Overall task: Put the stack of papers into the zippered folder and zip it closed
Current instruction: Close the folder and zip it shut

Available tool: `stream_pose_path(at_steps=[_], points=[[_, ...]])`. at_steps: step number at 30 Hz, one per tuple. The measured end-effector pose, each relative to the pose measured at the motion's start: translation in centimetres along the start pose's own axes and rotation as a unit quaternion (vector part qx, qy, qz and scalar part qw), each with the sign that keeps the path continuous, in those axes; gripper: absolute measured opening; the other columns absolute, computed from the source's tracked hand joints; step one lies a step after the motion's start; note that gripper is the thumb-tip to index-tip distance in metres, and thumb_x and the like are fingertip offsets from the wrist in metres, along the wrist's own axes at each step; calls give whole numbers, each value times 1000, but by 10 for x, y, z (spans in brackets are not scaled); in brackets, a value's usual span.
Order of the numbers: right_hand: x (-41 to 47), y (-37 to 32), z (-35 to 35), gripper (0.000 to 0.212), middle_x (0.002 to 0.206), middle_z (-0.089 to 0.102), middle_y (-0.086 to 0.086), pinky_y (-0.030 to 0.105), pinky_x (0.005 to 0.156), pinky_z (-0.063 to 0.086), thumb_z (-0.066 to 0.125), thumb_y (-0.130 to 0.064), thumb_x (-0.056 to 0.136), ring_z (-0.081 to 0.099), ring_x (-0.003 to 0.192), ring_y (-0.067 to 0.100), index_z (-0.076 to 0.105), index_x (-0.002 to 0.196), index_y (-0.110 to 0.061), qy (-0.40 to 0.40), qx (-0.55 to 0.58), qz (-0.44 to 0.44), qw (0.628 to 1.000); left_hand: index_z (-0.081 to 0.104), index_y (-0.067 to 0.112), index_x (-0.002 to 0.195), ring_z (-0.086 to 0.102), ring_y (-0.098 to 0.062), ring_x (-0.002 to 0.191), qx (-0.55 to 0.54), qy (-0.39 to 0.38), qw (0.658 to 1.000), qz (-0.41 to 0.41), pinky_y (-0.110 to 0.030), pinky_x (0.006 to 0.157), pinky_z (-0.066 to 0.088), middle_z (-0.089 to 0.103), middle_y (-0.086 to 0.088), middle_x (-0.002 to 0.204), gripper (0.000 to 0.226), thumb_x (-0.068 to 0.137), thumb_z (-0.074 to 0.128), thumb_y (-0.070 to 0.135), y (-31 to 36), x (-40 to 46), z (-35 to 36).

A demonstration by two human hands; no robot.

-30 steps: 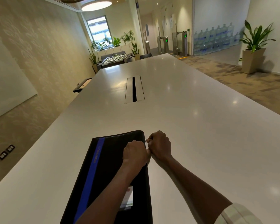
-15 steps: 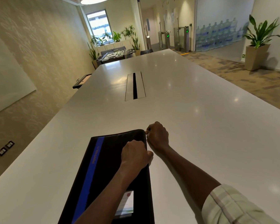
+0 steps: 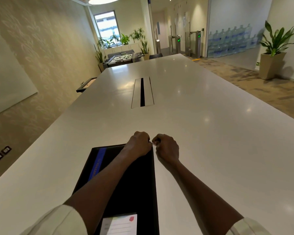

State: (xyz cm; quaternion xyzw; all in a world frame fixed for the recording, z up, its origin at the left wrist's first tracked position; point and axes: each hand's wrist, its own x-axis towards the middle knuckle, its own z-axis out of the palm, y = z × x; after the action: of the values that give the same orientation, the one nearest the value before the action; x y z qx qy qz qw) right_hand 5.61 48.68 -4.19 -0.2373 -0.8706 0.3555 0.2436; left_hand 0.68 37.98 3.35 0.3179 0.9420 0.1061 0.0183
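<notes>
A black zippered folder (image 3: 129, 187) with a blue stripe lies flat on the white table, its long side pointing away from me. A clear label pocket (image 3: 120, 223) with a printed card shows near its close end. My left hand (image 3: 138, 144) is clenched on the folder's far right corner. My right hand (image 3: 166, 147) sits just right of that corner, fingers pinched on a small metal zipper pull. No loose papers are visible.
The long white table (image 3: 202, 133) stretches ahead, with a cable slot (image 3: 142, 92) in its middle. A wall runs along the left. Carpeted floor and a potted plant (image 3: 273, 53) lie to the right.
My left hand slid from the folder's middle up to its far right corner. My right hand stayed at that corner, and the two hands now almost touch.
</notes>
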Motion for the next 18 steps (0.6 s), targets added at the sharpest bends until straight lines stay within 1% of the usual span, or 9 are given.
stream_pose_path(at_steps=[1, 3, 5, 8, 11, 13, 14, 16, 18], points=[[0, 0, 0, 28, 87, 72, -12, 28, 61, 45, 51, -9, 75, 63, 78, 13, 69, 83, -28, 0, 14, 7, 1000, 68, 6, 92, 60, -25, 85, 2, -18, 1000, 5, -30, 68, 45, 65, -14, 101, 22, 87, 57, 24, -1, 6, 0], [1, 0, 0, 29, 84, 72, -15, 25, 56, 40, 50, -10, 73, 61, 73, 9, 70, 82, -29, 3, 36, 19, 999, 71, 9, 96, 63, -24, 89, 0, -25, 1000, 11, -30, 70, 49, 67, -11, 103, 23, 84, 62, 27, -1, 16, 0], [1, -1, -1, 33, 81, 71, -15, 22, 52, 35, 47, -11, 68, 57, 67, 8, 70, 82, -29, 5, 43, 24, 999, 73, 11, 95, 64, -21, 86, -8, -34, 999, 8, -29, 70, 51, 68, -9, 100, 29, 80, 66, 35, 0, 24, 0], [2, -1, -3, 38, 78, 71, -13, 22, 52, 38, 43, -14, 59, 58, 65, 10, 71, 81, -29, 8, 57, 31, 998, 73, 12, 94, 64, -23, 82, -2, -62, 998, -19, -30, 65, 51, 64, -10, 97, 38, 76, 70, 45, 3, 35, 1], [2, 1, -3, 39, 80, 72, -11, 29, 60, 49, 42, -18, 57, 64, 73, 15, 70, 83, -28, 3, 69, 33, 997, 72, 12, 90, 65, -22, 78, 2, -77, 996, -47, -27, 60, 48, 65, -9, 94, 36, 69, 76, 41, 8, 43, 2], [2, 1, -2, 36, 84, 73, -10, 32, 66, 52, 43, -24, 65, 66, 78, 15, 66, 93, -30, 1, 73, 42, 996, 68, 15, 79, 61, -19, 70, 9, -80, 995, -64, -24, 54, 45, 63, -6, 84, 25, 63, 76, 33, 14, 46, 0], [2, 1, -2, 35, 85, 72, -10, 32, 67, 52, 45, -28, 67, 66, 79, 14, 63, 97, -30, 3, 78, 52, 996, 62, 17, 71, 58, -18, 67, 11, -81, 994, -75, -23, 51, 42, 59, -5, 79, 21, 62, 75, 29, 16, 48, -2], [3, 1, -1, 33, 80, 70, -11, 31, 65, 51, 50, -34, 67, 65, 76, 12, 59, 98, -29, 14, 87, 70, 994, 50, 18, 64, 56, -20, 68, 9, -86, 992, -96, -23, 48, 37, 55, -6, 77, 23, 67, 72, 25, 19, 52, -5], [3, 0, 0, 28, 70, 66, -12, 28, 58, 48, 52, -45, 66, 63, 68, 9, 58, 87, -27, 37, 82, 70, 993, 51, 16, 62, 57, -23, 69, 0, -96, 989, -111, -23, 46, 37, 60, -11, 80, 21, 70, 69, 24, 19, 59, -9]])
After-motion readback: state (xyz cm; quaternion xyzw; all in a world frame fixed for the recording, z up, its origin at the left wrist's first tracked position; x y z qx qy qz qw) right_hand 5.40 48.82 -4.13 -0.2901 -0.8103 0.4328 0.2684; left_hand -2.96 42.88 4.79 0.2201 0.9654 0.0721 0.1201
